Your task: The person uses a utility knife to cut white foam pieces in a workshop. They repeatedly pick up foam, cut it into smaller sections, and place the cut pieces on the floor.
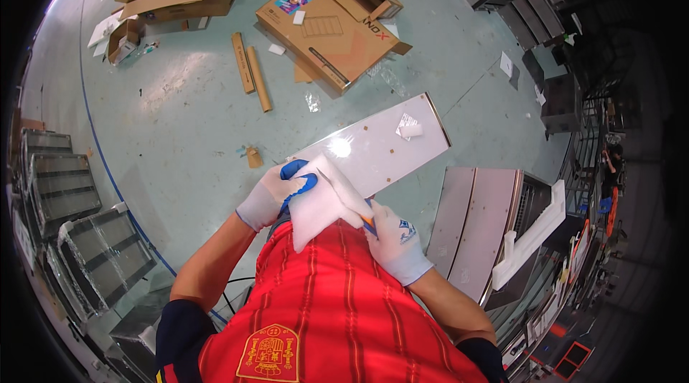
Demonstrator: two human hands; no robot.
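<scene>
A folded sheet of white foam point(316, 212) is held in front of my red shirt. My left hand point(276, 193), in a white glove with blue palm and fingertips, is closed on its left edge, the thumb lying on top. My right hand point(396, 243), in a matching glove, is closed around a slim tool with an orange and dark handle point(369, 224), which looks like a utility knife. Its front end meets the right side of the foam, and the foam hides most of the blade. A thin dark line shows on the foam's upper part.
Just beyond my hands lies a long white panel point(380, 143) with a small foam scrap on it. Large cardboard boxes point(323, 31) and two cardboard strips point(251, 71) are farther off. A grey metal cabinet point(474, 225) stands at right; wrapped framed panels point(106, 257) lean at left.
</scene>
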